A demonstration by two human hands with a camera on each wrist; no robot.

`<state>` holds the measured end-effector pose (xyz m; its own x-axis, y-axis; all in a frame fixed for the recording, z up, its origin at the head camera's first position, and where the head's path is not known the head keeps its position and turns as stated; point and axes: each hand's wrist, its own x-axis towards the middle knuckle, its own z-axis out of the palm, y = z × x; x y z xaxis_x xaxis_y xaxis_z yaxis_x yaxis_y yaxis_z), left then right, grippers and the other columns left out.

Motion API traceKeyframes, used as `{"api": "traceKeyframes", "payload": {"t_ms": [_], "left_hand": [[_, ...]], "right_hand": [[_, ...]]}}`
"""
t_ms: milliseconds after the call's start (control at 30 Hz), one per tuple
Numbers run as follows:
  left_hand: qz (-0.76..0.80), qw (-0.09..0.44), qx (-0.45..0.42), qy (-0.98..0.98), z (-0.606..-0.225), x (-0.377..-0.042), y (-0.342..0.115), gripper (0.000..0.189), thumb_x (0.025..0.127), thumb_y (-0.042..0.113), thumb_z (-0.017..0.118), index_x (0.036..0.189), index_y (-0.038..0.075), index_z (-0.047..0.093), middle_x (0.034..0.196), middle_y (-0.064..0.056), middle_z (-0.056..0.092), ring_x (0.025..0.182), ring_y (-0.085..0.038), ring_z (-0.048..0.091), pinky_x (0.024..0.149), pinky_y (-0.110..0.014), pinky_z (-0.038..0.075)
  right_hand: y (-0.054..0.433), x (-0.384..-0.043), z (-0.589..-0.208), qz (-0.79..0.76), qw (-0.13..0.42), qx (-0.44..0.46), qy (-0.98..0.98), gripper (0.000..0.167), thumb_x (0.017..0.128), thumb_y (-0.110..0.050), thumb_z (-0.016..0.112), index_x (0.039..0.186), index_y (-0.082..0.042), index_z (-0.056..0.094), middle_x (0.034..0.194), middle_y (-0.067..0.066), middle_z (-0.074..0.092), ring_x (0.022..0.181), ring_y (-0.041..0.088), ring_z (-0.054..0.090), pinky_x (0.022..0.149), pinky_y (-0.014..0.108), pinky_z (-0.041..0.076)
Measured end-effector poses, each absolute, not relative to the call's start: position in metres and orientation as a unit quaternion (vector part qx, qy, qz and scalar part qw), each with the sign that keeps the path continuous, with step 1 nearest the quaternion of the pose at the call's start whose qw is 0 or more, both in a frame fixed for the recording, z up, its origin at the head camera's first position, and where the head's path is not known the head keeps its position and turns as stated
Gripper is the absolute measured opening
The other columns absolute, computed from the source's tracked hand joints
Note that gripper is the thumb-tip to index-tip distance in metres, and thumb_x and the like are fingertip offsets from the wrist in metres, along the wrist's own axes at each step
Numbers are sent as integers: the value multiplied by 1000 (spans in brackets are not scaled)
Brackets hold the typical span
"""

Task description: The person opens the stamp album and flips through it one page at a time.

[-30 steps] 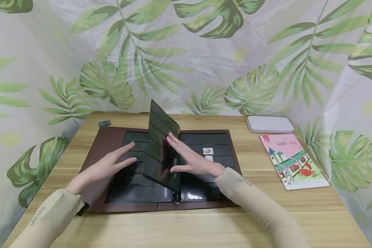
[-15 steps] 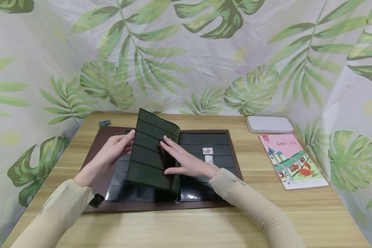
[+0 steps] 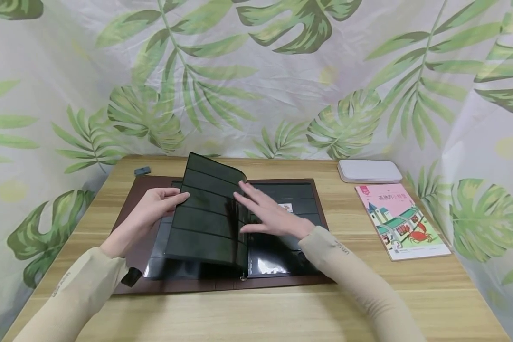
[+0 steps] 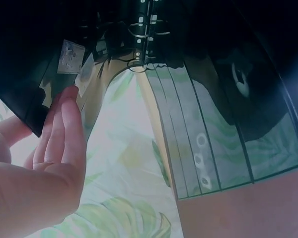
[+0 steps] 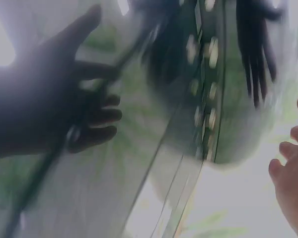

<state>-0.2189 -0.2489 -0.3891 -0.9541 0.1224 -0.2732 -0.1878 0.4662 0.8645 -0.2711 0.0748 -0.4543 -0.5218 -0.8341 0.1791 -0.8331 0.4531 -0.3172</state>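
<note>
A brown ring-bound stamp album [image 3: 128, 209] lies spread on the table. One black pocket page [image 3: 205, 218], or a few together, stands raised and leans left. At its left edge my left hand [image 3: 151, 209] pinches it, thumb in front and fingers behind. In the left wrist view that hand [image 4: 59, 134] is behind the page edge, near a small stamp [image 4: 71, 57]. My right hand [image 3: 273, 216] is spread by the rings, over the right-hand page [image 3: 269, 266], and partly hides a small stamp [image 3: 286, 207]. Whether its fingertips touch the raised page I cannot tell.
On the wooden table [image 3: 256, 313], a pink picture book [image 3: 403, 223] lies at right, with a white case [image 3: 369, 171] behind it. A small dark block [image 3: 142, 170] lies beyond the album's far left corner. Leaf-print cloth [image 3: 256, 95] hangs behind.
The raised page has tipped further left. My left hand has gone from spread fingers apart from the page to pinching its edge. My right hand has lately shifted right, towards the rings.
</note>
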Motion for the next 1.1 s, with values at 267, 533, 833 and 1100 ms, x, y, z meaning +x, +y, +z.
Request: {"api": "traceKeyframes", "payload": {"t_ms": [267,533,833,1100], "left_hand": [[501,159,-39,850,-398,-217,-257,74,96,51,59,145,-2,45,155,-18,41,144,-32,40,112,-49,43],[484,152,-44,861,-410,-218,-265,69,93,54,62,137,0,55,122,1,60,113,-4,57,97,-31,55],[488,159,-58,856,-419,-217,-271,65,93,51,64,131,-1,59,110,7,62,94,11,56,89,-22,55],[488,176,-59,853,-427,-216,-277,71,97,46,60,142,-7,47,150,-26,44,121,-22,62,99,-37,55]], "right_hand": [[154,-305,-464,-124,14,-399,908,90,93,-49,64,158,-4,21,166,23,8,153,42,15,124,56,19],[206,-321,-477,-106,33,-367,924,85,93,-42,67,154,3,30,162,28,20,148,49,24,119,63,24],[215,-323,-484,-80,101,-345,930,85,92,-51,63,155,-3,30,163,22,23,151,40,25,119,57,28],[214,-324,-484,-71,126,-329,933,102,82,-62,68,157,-5,27,165,21,18,153,39,21,120,54,29]]}}
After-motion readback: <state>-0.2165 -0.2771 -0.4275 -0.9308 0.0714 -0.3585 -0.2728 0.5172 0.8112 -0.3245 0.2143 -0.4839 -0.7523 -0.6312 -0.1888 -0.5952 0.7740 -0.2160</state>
